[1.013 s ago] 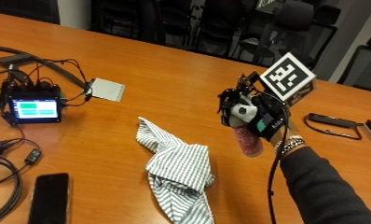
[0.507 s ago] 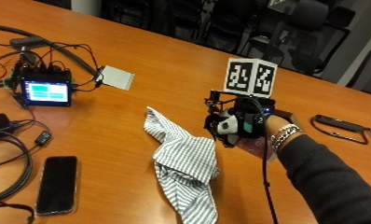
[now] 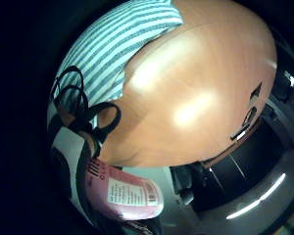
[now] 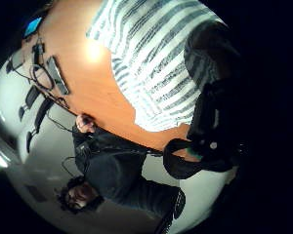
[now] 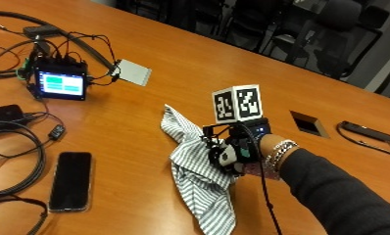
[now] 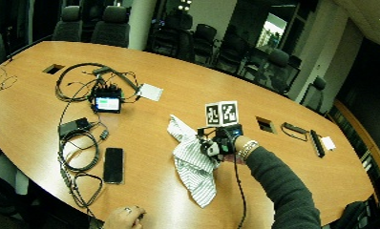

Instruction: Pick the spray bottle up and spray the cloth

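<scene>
The gloved right hand (image 5: 242, 152) grips the pink spray bottle (image 3: 130, 197), fingers curled round it, and holds it right at the edge of the striped cloth (image 5: 196, 175) crumpled on the wooden table (image 5: 182, 63). The nozzle itself is hidden in every view, so 1 risk is that it points past the cloth and wets the bare table instead. The phone (image 5: 70, 180) lies well apart and seems unlikely to be hit.

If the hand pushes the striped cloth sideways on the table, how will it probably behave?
The striped cloth lies crumpled in soft folds, so it would probably bunch up rather than slide whole. It looks thin, likely light. The wooden table looks smooth, so some sliding is possible.
</scene>
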Demonstrator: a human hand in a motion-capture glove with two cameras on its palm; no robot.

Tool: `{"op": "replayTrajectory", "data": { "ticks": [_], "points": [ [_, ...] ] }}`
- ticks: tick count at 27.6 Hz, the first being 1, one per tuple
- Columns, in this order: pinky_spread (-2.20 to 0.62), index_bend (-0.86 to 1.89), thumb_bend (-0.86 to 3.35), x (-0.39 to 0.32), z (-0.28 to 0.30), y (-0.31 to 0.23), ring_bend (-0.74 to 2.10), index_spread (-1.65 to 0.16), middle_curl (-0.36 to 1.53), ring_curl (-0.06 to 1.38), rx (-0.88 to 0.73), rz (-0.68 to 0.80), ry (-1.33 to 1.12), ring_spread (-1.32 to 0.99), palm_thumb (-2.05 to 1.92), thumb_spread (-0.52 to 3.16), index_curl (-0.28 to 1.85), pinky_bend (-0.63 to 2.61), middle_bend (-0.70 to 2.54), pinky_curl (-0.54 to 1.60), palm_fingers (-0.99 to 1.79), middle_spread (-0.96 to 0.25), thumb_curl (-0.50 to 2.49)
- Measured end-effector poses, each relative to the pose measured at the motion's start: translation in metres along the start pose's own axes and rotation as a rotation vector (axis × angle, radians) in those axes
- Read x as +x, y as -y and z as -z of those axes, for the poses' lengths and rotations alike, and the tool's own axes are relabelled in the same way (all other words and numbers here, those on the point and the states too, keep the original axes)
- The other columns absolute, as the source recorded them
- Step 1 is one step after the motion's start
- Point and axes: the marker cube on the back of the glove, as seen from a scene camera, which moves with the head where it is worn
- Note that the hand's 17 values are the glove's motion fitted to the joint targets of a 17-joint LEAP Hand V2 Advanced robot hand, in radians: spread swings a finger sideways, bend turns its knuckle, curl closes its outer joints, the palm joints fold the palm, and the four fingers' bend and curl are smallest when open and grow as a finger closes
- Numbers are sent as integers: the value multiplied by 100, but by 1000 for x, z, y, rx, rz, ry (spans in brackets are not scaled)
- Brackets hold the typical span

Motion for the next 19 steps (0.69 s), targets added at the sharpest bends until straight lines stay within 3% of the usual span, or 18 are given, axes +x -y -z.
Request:
{"op": "replayTrajectory", "data": {
  "ticks": [10, 19],
  "points": [
    [-30, 18, -1, -8, 20, -17, 70, -30, 51, 45, 78, 67, 85, -20, 84, 123, 51, 51, 55, 39, 134, -21, 61],
    [-30, 20, 0, -68, 73, -36, 68, -30, 50, 45, 255, 339, 294, -19, 84, 128, 52, 51, 52, 39, 133, -21, 61]
  ]
}}
